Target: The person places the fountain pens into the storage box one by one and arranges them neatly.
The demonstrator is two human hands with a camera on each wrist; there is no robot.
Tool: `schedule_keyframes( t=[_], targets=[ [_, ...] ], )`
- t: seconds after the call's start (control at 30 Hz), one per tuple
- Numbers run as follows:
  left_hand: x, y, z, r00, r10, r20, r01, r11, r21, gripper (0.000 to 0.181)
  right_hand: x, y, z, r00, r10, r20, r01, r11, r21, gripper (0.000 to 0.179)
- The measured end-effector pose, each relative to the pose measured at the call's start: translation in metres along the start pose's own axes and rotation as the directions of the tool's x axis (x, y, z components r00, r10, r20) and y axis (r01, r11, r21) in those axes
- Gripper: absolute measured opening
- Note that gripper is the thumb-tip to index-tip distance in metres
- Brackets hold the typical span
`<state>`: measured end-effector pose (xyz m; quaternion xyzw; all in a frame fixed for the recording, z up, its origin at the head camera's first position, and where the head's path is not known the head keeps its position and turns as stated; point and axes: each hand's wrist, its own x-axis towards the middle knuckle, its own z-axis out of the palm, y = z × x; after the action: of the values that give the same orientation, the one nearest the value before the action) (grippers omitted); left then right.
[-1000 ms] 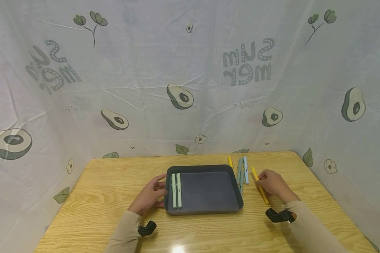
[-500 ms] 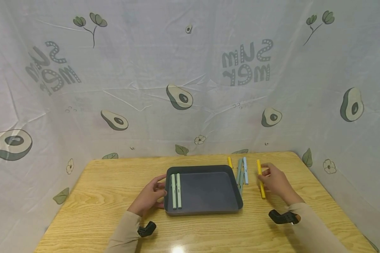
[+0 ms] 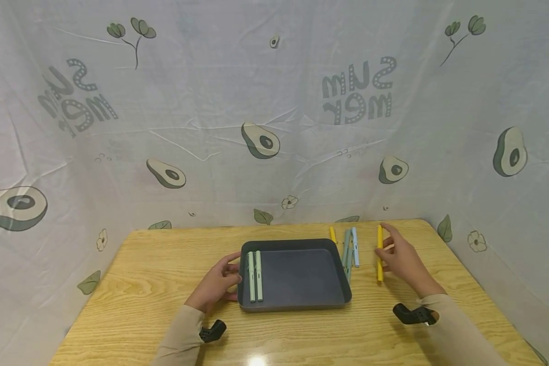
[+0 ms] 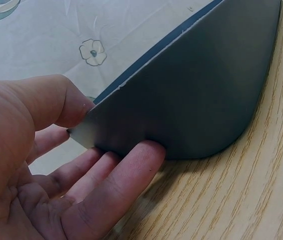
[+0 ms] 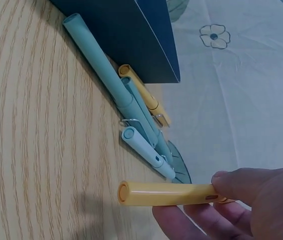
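Observation:
A dark grey tray (image 3: 302,279) lies on the table with two pale green pens (image 3: 251,279) side by side at its left end. At the tray's left wall, my left hand (image 3: 216,283) holds on, thumb at the rim and fingers against the outer side, as the left wrist view shows. My right hand (image 3: 400,259) pinches a yellow pen (image 5: 164,194) between thumb and fingers, to the right of the tray. The pen points away from me in the head view, and its cap end is partly covered by the thumb.
Between the tray and my right hand lie two grey-green pens (image 5: 96,62), a light blue pen (image 5: 149,154) and a second yellow pen (image 5: 142,92), close together by the tray's right wall. A printed cloth (image 3: 283,168) hangs behind the wooden table (image 3: 160,269).
My right hand has moved slightly away and to the right with the yellow pen, which has turned from slanting to nearly straight. The left hand and tray have stayed put.

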<state>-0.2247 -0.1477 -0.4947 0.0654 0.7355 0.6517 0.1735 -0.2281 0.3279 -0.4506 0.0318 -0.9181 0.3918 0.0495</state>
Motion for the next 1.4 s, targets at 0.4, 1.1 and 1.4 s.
schedule_keyframes(
  t=[0.4,1.1,1.4],
  targets=[
    [0.002,-0.002,-0.001,1.000,0.009,0.009,-0.009,1.000,0.001,0.065,-0.005,-0.007,-0.005,0.993,-0.063,-0.101,0.063,0.998,-0.004,0.074],
    [0.003,-0.005,-0.002,1.000,0.006,0.001,-0.006,1.000,0.006,0.066,-0.010,-0.019,0.000,0.996,-0.042,-0.076,0.051,0.992,0.117,0.073],
    [0.001,-0.003,0.000,1.000,0.012,0.008,-0.012,1.000,0.002,0.066,-0.011,-0.028,0.005,0.997,-0.047,-0.056,0.054,0.989,0.134,0.073]
  ],
)
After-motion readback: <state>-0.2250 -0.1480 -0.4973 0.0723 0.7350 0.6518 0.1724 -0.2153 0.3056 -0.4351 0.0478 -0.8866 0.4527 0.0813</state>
